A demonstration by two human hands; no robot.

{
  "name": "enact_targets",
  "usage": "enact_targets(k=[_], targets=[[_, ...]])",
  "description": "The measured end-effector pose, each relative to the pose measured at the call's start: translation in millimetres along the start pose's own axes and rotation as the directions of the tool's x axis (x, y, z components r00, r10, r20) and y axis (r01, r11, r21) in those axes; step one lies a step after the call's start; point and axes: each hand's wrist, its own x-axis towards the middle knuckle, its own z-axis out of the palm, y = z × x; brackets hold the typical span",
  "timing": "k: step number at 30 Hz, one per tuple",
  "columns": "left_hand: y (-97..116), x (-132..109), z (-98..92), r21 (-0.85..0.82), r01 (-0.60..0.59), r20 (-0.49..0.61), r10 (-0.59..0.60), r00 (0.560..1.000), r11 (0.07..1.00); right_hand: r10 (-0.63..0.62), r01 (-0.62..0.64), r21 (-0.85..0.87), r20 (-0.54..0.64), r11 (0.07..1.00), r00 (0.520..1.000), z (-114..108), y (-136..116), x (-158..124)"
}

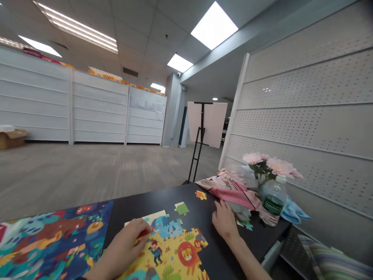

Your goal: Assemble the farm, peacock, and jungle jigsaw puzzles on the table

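A partly joined jigsaw puzzle (171,252), yellow with a lion, an elephant and a small figure, lies on the black table. At its left edge my left hand (129,245) is curled, with a red patch of what looks like a puzzle piece between thumb and fingers. My right hand (225,221) is low over the table right of the puzzle, fingers slightly apart and nothing visible in them. Beyond the puzzle lie a loose green piece (182,209) and an orange piece (201,195). More pieces (245,224) lie right of my right hand, partly covered.
A colourful picture sheet (52,241) covers the table's left side. Pink cloth (233,192), a water bottle (273,202), pink flowers (276,166) and a blue cloth (294,210) crowd the right. An easel (201,132) stands behind the table, a perforated panel (305,116) at right.
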Motion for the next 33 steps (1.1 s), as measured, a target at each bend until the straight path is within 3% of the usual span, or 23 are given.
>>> enact_targets(k=[4, 7, 9, 13, 17, 20, 23, 26, 30, 33], targets=[[1, 1, -0.3, 0.011, -0.007, 0.029, 0.007, 1.000, 1.000, -0.062, 0.065, -0.026, 0.123, 0.998, 0.991, -13, 23, -81], [3, 1, -1.1, 0.015, 0.003, 0.029, -0.004, 1.000, 1.000, -0.206, 0.177, 0.154, 0.198, 0.972, 0.958, -20, 36, -107], [4, 1, -1.1, 0.009, 0.003, 0.025, -0.003, 1.000, 1.000, -0.192, 0.150, 0.219, 0.186, 0.964, 0.964, -27, 42, -96], [2, 1, 0.7, 0.005, 0.001, 0.022, -0.001, 1.000, 1.000, -0.082, 0.032, 0.211, 0.230, 0.977, 0.970, -43, 53, -32], [0, 0, 2.1, 0.001, 0.009, 0.014, -0.009, 1.000, 1.000, -0.064, -0.028, 0.233, 0.380, 0.972, 0.923, -53, 66, 25], [0, 1, 1.8, -0.007, 0.018, 0.009, -0.018, 1.000, 1.000, -0.061, -0.074, 0.273, 0.454, 0.959, 0.889, -55, 62, 48], [1, 1, 1.4, -0.017, 0.016, -0.001, -0.016, 1.000, 1.000, -0.117, -0.100, 0.403, 0.481, 0.910, 0.869, -49, 36, 53], [1, 2, 2.1, -0.009, 0.024, -0.002, -0.024, 1.000, 1.000, -0.186, -0.132, 0.570, 0.466, 0.811, 0.865, -28, -3, 43], [-1, 1, 3.4, -0.007, 0.035, -0.005, -0.035, 0.999, 0.999, -0.213, -0.150, 0.692, 0.409, 0.706, 0.887, 9, -45, 23], [-1, 1, 2.7, -0.015, 0.029, -0.001, -0.029, 1.000, 0.999, -0.193, -0.138, 0.716, 0.360, 0.684, 0.913, 23, -55, 15]])
